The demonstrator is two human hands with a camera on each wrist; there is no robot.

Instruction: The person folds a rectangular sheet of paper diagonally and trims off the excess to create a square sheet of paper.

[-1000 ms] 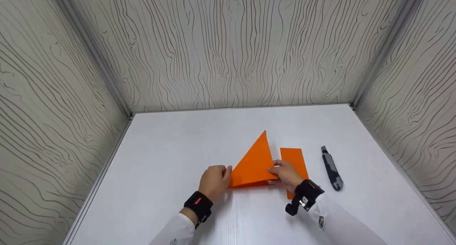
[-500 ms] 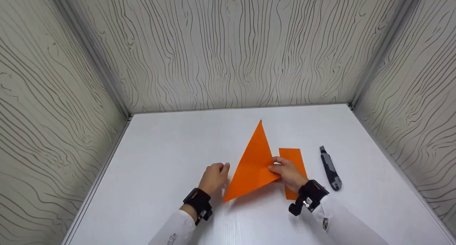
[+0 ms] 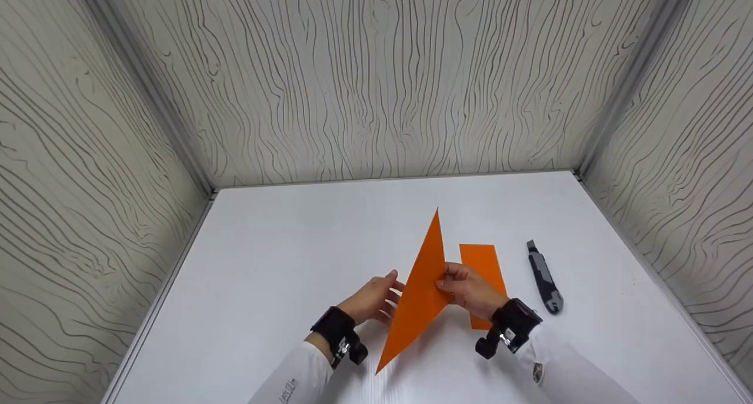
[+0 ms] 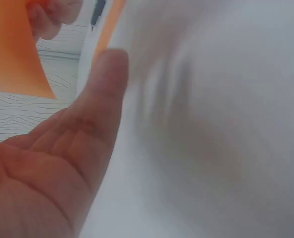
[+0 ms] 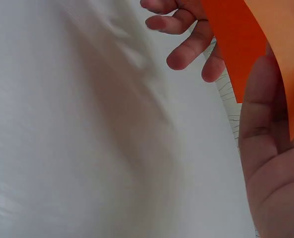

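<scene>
A folded triangular sheet of orange paper [image 3: 419, 295] is held above the table, tilted, one long point toward the near edge and another pointing away. My right hand [image 3: 470, 289] pinches its right side between thumb and fingers; the right wrist view shows two layers of the paper [image 5: 239, 47] parted near the fingers. To the left of the sheet, my left hand [image 3: 372, 299] has its fingers extended, partly behind the paper's left edge. In the left wrist view, the left hand [image 4: 62, 148] shows its palm and stretched fingers, with a gap to the paper [image 4: 13, 54].
An orange paper strip [image 3: 485, 263] lies flat on the white table [image 3: 282, 245], partly covered by my right hand. Farther right lies a black and grey utility knife [image 3: 546, 279]. Wood-patterned panels [image 3: 376, 86] enclose the table at the back and sides.
The orange paper has been lifted and turned, its lower left corner swinging down toward the near edge. My left hand let go of it, then opened its fingers beside it.
</scene>
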